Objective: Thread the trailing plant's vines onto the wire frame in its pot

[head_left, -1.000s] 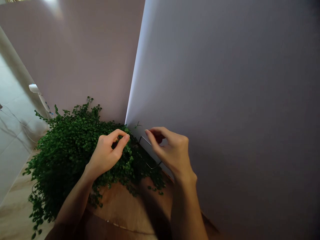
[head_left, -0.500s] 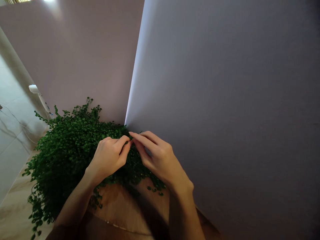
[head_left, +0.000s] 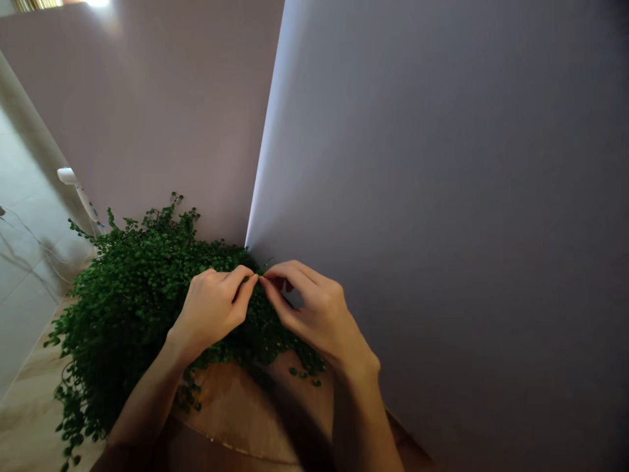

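A bushy green trailing plant [head_left: 142, 282] with small round leaves spreads over the left and middle of the view. At its right side, near the wall corner, my left hand [head_left: 216, 298] pinches with thumb and forefinger. My right hand [head_left: 314, 305] does the same just beside it, the fingertips of both almost touching. Between them shows a small bit of green, a sprig of the plant. Its exact shape is too small to tell. Behind my hands more of the foliage hangs down, and any pot is hidden under it.
Below the plant is a round wooden surface [head_left: 236, 400] with a curved edge. A grey wall [head_left: 452, 196] rises close on the right, meeting a pinkish wall [head_left: 181, 111] at a bright corner. At the left are a white device [head_left: 69, 176], thin cables [head_left: 42, 246] and a tiled wall.
The fingers of my right hand have curled in, its forefinger now meeting the thumb in a pinch. My left hand has barely moved.
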`<state>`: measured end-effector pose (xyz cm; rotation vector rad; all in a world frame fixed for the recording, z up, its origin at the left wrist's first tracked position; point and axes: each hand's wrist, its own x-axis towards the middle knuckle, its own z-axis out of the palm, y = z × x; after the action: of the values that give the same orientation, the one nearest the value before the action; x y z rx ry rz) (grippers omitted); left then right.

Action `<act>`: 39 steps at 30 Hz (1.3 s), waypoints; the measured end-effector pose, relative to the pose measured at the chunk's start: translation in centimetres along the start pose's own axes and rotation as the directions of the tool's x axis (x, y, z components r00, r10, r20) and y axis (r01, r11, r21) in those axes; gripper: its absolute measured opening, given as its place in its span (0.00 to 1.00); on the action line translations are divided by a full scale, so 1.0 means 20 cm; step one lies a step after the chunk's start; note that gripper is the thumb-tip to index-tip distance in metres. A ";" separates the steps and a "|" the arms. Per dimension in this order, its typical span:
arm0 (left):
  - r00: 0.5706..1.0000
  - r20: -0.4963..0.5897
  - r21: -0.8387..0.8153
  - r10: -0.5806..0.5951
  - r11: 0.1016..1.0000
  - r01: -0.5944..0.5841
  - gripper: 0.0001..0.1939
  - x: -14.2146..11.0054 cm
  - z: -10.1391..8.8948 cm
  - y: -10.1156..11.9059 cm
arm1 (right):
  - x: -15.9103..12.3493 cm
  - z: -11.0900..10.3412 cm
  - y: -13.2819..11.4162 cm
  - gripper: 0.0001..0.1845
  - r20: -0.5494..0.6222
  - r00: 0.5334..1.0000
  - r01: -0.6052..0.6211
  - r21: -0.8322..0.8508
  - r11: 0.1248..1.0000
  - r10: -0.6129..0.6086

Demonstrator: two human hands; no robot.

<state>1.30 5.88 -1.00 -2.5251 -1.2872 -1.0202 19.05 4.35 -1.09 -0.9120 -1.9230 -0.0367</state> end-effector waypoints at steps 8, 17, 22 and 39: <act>0.998 0.058 -0.069 -0.019 0.997 0.023 0.12 0.00 -0.01 0.01 | 0.00 0.03 0.02 0.04 -0.138 0.987 0.061 -0.118 0.991 -0.077; 0.997 0.071 -0.052 -0.008 0.999 0.011 0.13 0.00 -0.02 0.02 | 0.00 0.03 0.04 0.06 -0.178 0.977 0.079 -0.205 0.976 -0.117; 0.996 0.085 -0.037 -0.030 0.999 0.033 0.13 0.01 -0.01 0.03 | 0.00 0.06 0.03 0.05 -0.211 0.974 0.039 -0.212 0.976 -0.085; 0.974 0.080 -0.587 -0.213 0.780 0.219 0.12 0.02 -0.04 0.03 | -0.03 -0.05 0.12 0.06 -0.245 0.961 -0.169 -0.160 0.973 0.127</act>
<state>1.56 5.40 0.03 -2.8468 -1.4683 -1.7011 21.42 5.44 -1.84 -1.1192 -1.6473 -0.2227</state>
